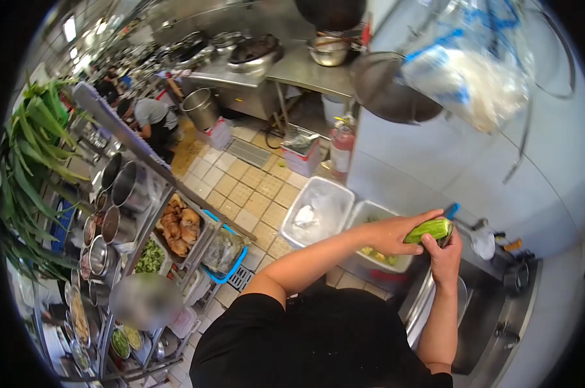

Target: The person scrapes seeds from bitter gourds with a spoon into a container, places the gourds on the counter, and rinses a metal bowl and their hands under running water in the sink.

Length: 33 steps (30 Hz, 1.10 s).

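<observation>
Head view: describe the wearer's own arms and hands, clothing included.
A black top with short black sleeves. Below them the forearms are uncovered. The left hand and right hand wear no gloves, and no watch or bracelet shows.

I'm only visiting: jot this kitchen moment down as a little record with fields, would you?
Right hand: on a green vegetable, thumb against it
Left hand: at the same vegetable; exact grip unclear
Blue tool: by the fingertips; holder unclear
White bin: nearby, yellowish-green scraps inside
Sink: metal, by the wall
</observation>
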Available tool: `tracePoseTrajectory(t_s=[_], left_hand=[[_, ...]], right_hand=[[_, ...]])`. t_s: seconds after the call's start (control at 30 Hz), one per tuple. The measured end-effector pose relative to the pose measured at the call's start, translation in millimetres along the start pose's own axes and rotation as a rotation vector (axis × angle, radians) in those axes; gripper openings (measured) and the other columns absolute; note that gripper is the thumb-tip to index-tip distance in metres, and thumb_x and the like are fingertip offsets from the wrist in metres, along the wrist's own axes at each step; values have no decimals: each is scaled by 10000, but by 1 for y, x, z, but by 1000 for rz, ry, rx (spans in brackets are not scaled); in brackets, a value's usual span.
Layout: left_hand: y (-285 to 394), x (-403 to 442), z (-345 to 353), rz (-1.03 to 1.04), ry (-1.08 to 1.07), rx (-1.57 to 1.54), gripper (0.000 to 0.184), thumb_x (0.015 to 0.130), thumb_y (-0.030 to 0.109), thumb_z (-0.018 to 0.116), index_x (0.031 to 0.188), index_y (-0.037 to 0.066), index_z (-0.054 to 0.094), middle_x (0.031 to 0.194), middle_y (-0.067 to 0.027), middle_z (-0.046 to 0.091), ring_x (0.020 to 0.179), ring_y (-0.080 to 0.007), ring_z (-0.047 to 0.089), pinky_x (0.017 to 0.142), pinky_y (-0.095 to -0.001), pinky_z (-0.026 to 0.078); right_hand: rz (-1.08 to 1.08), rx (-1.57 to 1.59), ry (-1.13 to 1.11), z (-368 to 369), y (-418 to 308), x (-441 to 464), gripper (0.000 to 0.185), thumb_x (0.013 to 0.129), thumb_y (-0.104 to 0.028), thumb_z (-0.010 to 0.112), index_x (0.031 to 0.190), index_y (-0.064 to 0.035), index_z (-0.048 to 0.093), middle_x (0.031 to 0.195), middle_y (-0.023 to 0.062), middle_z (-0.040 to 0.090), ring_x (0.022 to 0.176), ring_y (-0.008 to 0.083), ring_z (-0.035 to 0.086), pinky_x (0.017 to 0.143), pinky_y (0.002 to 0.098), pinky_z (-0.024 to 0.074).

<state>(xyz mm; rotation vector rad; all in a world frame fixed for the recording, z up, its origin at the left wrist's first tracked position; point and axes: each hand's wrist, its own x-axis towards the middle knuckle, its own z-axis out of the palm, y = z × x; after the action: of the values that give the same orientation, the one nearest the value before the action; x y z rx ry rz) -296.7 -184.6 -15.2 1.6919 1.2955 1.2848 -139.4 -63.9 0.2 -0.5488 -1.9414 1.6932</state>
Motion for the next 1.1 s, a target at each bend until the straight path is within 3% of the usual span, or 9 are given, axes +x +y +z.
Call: tracePoseTrajectory(t_s=[0.1, 0.17, 0.27, 0.33, 0.43, 0.6, 0.7, 0.87, 1.1], left_hand=[[-23, -32, -18, -96, 156, -168, 896, 916, 358, 659, 1546, 70, 91, 1461, -202, 409, 1356, -304, 406, 1112, -391, 318], [-49, -57, -26, -50, 319, 19, 835, 945, 401, 619, 1543, 99, 120, 1359, -193, 484, 1196, -279, 552, 1008, -381, 443], [-46, -88, -50, -507, 336, -411, 754, 977, 379, 574, 1541, 141, 133, 1205, -157, 544, 916, -206, 650, 797, -336, 551], [-67, -100, -51, -368, 521, -549, 695, 1007, 390, 512, 1541, 169, 125, 1043, -115, 551, 693, -134, 619, 618, -278, 551], [-66, -105, -66, -430, 604, -560, 674, 1016, 433, 461, 1542, 194, 114, 995, -112, 549, 680, -152, 616, 619, -292, 554], [-38, -85, -78, -339, 736, -500, 660, 1004, 538, 390, 1525, 199, 168, 968, -117, 564, 638, -165, 608, 594, -300, 543], [-23, -64, -84, -260, 745, -455, 642, 1012, 520, 393, 1517, 174, 199, 995, -146, 586, 595, -172, 592, 580, -307, 533], [10, -36, -78, -139, 700, -384, 596, 1035, 456, 376, 1512, 139, 211, 1008, -143, 578, 646, -171, 584, 584, -285, 516], [21, -26, -70, -156, 693, -126, 638, 1024, 471, 390, 1502, 83, 224, 1175, -136, 519, 842, -164, 553, 550, -259, 500]], right_hand=[[133, 64, -143, 23, -2, 19, 537, 779, -151, 819, 1219, 6, 554, 1006, 38, 631, 961, 110, 586, 839, 271, 477], [252, -128, -207, 10, 20, 26, 488, 821, -73, 720, 1268, -5, 538, 1020, 40, 636, 966, 109, 593, 788, 253, 489], [491, -179, -364, -4, 74, 31, 428, 838, 5, 471, 1260, -11, 540, 949, 44, 645, 722, 91, 566, 601, 237, 494], [573, -120, -374, -24, 125, 32, 357, 842, 33, 508, 1194, -5, 552, 914, 64, 652, 686, 105, 588, 591, 236, 508], [619, -103, -433, -34, 141, 52, 290, 858, 28, 552, 1148, 13, 551, 876, 91, 657, 644, 117, 599, 570, 236, 509], [246, -142, -472, -3, 81, 95, 286, 926, -18, 527, 1211, 1, 523, 935, 103, 672, 538, 67, 533, 484, 208, 432], [-173, -337, -367, 17, 46, 110, 351, 948, -55, 530, 1299, -52, 524, 1001, 138, 687, 948, 225, 688, 826, 329, 517], [-602, -589, -171, 50, -31, 120, 331, 907, -67, 533, 1235, -87, 569, 990, 177, 652, 842, 375, 645, 705, 444, 514], [-617, -629, -106, 53, -48, 118, 358, 859, -49, 546, 1215, -90, 560, 884, 142, 624, 755, 359, 634, 640, 458, 515]])
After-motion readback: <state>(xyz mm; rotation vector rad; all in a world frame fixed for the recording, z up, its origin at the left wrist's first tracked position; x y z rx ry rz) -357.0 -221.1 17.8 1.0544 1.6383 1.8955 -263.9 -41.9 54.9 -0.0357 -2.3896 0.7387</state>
